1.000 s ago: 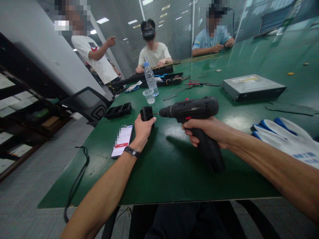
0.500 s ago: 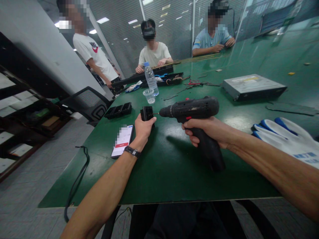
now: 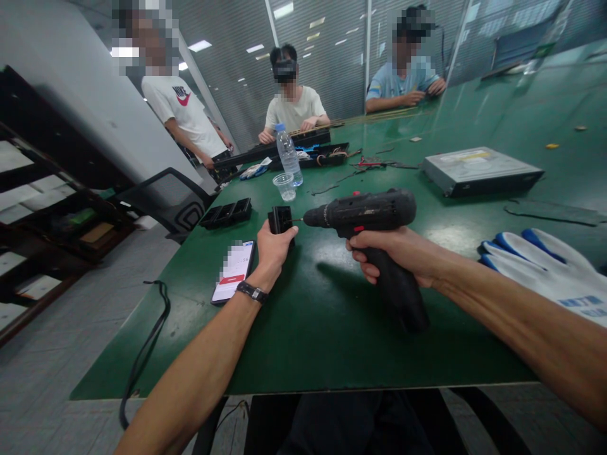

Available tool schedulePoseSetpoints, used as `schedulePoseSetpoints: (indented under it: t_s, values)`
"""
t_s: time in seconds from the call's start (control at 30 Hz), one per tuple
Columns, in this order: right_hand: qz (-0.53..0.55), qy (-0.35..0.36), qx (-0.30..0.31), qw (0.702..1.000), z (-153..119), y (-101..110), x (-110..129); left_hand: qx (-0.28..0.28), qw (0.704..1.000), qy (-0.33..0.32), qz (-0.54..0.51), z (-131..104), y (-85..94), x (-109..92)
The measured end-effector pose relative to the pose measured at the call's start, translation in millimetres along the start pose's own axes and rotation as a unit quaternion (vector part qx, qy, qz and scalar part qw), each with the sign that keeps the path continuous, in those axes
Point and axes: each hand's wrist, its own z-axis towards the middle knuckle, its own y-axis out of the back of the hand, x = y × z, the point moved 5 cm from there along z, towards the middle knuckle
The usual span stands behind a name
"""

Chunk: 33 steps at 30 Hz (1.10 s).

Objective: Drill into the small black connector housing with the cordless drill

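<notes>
black part (image 3: 281, 218): sitting just above or on the green table (image 3: 308, 341), beyond and right of the phone (image 3: 233, 272); i cannot tell whether it is resting on the surface.
left hand (image 3: 275, 248): i am gripping the black part with it, thumb and fingers closing around its near end.
drill bit (image 3: 298, 220): reaching toward the black part's open side; i am not making out whether the tip is seated.
drill (image 3: 372, 208): pointing leftward, nearly level.
right hand (image 3: 391, 249): i am wrapping its fingers around the drill; trigger pressure is not showing.
alignment: by my judgement, this step is calling for a straight bit, light pressure along its axis and low speed.
left thumb (image 3: 293, 231): lying just beside the bit; lowering it would be guarding against a slip.
bracing: pressing the black part onto the table would be resisting twist.
cup (image 3: 284, 187) and bottle (image 3: 289, 157): standing farther off, beyond the work.
</notes>
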Motion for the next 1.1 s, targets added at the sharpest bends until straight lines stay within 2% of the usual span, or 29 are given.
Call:
schedulePoseSetpoints:
  t_s: [1.1]
  values:
    - [0.004,-0.007,-0.003,1.0,0.7,2.4,-1.8,-0.001,1.0,0.002,0.009,2.4,0.8,3.6]
